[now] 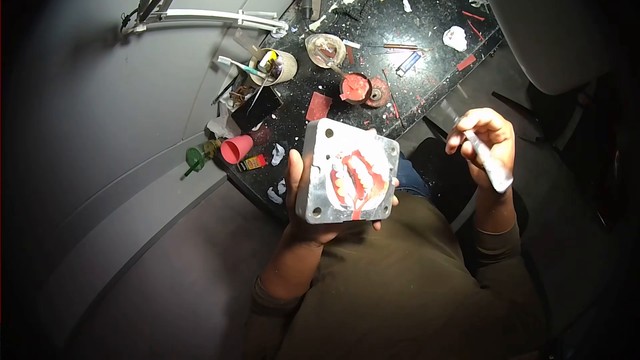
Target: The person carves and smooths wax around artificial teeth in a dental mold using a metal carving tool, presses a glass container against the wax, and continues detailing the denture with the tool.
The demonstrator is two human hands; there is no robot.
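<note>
My left hand [312,231] is closed round a metal dental flask [311,177] from below, its thumb along the left side and fingertips showing at the right edge. White plaster fills the flask, and in it sits a red wax denture [379,183] with pale teeth in curved rows. A red strip runs from it to the flask's near edge. Off to the right, apart from the flask, my right hand [499,135] is shut on a knife-like tool [492,167]. Its pale handle points down toward my wrist; the thin far end is blurred.
Beyond the flask, a black speckled worktop holds a bowl of red wax [355,87], a pink sheet [319,107], a blue lighter [409,63] and thin tools [400,47]. A cup with a toothbrush [285,67] and a tipped pink cup [237,150] stand left. A lamp arm [213,17] crosses the wall.
</note>
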